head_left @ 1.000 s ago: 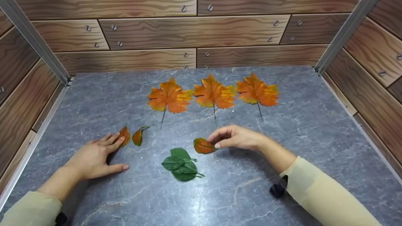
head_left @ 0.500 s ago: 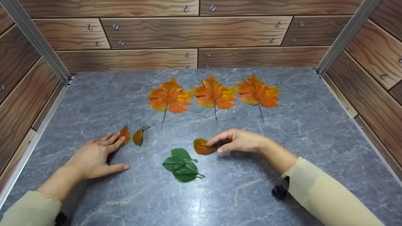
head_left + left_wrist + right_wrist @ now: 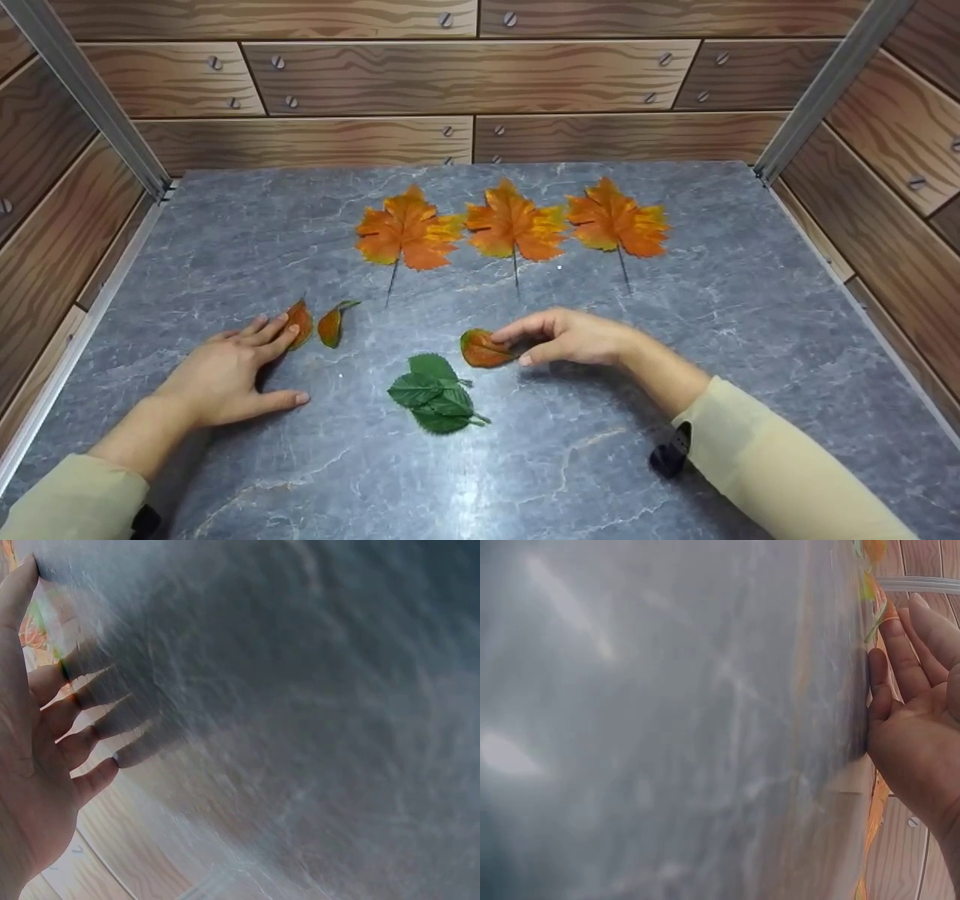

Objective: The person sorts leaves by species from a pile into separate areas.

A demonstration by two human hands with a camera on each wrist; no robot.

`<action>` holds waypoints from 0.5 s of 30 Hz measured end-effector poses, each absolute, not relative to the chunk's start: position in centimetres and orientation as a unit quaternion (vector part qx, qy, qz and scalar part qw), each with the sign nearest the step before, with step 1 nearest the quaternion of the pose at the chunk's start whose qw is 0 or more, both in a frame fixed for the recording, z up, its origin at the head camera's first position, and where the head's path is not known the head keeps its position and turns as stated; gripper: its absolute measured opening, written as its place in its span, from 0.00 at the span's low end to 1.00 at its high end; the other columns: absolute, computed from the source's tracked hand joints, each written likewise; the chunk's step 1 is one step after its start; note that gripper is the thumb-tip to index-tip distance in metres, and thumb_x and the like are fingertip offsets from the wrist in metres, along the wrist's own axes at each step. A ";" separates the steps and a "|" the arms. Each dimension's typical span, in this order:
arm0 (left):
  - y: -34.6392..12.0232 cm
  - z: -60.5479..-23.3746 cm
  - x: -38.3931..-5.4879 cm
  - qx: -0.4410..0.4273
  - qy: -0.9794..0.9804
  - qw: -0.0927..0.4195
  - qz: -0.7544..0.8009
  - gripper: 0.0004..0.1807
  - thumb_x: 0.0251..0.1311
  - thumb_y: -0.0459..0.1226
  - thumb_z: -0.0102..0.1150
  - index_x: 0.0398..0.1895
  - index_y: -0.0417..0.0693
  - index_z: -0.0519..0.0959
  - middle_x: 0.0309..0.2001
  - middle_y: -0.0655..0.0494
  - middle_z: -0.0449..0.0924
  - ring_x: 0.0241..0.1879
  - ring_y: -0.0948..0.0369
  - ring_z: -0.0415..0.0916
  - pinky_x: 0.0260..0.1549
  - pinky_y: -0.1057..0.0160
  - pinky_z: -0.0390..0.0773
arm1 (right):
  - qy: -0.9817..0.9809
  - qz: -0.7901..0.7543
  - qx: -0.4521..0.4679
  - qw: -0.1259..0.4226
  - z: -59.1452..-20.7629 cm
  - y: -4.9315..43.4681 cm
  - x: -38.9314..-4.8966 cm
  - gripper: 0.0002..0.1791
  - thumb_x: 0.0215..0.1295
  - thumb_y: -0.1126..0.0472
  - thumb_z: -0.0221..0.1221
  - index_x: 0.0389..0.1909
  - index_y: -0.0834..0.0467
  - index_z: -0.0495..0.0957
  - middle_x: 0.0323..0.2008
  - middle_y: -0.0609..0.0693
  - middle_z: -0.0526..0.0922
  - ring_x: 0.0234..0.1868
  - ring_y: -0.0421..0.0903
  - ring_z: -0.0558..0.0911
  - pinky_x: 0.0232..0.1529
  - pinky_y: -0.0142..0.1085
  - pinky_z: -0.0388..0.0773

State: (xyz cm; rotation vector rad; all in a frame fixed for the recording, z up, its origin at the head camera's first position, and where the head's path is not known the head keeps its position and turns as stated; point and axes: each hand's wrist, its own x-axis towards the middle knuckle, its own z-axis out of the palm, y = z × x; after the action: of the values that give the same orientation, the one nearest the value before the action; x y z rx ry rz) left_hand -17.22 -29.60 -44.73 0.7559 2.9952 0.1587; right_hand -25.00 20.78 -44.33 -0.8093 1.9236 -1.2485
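In the head view my left hand (image 3: 232, 371) lies spread on the table, its fingertips touching a small orange-green leaf (image 3: 300, 324). A second small curled leaf (image 3: 329, 328) lies just right of it. My right hand (image 3: 574, 337) reaches in from the right. Its index fingertip rests on a third small orange leaf (image 3: 481, 348), while the thumb stands apart near the stem end. In front of that leaf, green leaves (image 3: 431, 395) lie overlapping in a pile. The left wrist view shows my left hand (image 3: 45, 742) with fingers extended; the right wrist view shows my right hand (image 3: 919, 705) at the edge.
Three orange maple leaves (image 3: 409, 229) with dark stems lie in a row toward the back of the grey marbled table (image 3: 697, 300). Wood-patterned walls (image 3: 465, 75) and metal corner posts (image 3: 825, 90) enclose the back and sides.
My right index finger has shifted from the stem end onto the blade of the small orange leaf, and the thumb has come off the stem. My left hand stays put.
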 end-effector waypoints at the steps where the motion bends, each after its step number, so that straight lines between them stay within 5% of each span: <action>1: -29.6 -44.7 -17.2 0.244 0.968 0.023 0.051 0.58 0.61 0.78 0.52 0.80 0.43 0.67 0.79 0.39 0.63 0.75 0.35 0.64 0.67 0.31 0.68 | 0.743 -0.482 -0.309 0.346 -44.3 20.8 -25.0 0.28 0.71 0.65 0.68 0.72 0.59 0.78 0.71 0.53 0.78 0.73 0.51 0.74 0.73 0.40 0.69; 15: -29.6 -44.7 -17.3 0.249 0.967 0.017 0.050 0.58 0.62 0.77 0.53 0.79 0.41 0.68 0.78 0.37 0.63 0.73 0.34 0.66 0.66 0.32 0.69 | 0.745 -0.521 -0.254 0.329 -44.4 20.6 -24.6 0.27 0.66 0.67 0.72 0.66 0.61 0.82 0.64 0.54 0.84 0.63 0.51 0.82 0.59 0.35 0.80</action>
State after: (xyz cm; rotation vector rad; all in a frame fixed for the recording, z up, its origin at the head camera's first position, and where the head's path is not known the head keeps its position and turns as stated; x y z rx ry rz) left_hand -17.26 -29.62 -44.74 0.7731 3.0053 0.1558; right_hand -24.61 20.58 -44.43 -0.6636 1.9499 -1.3634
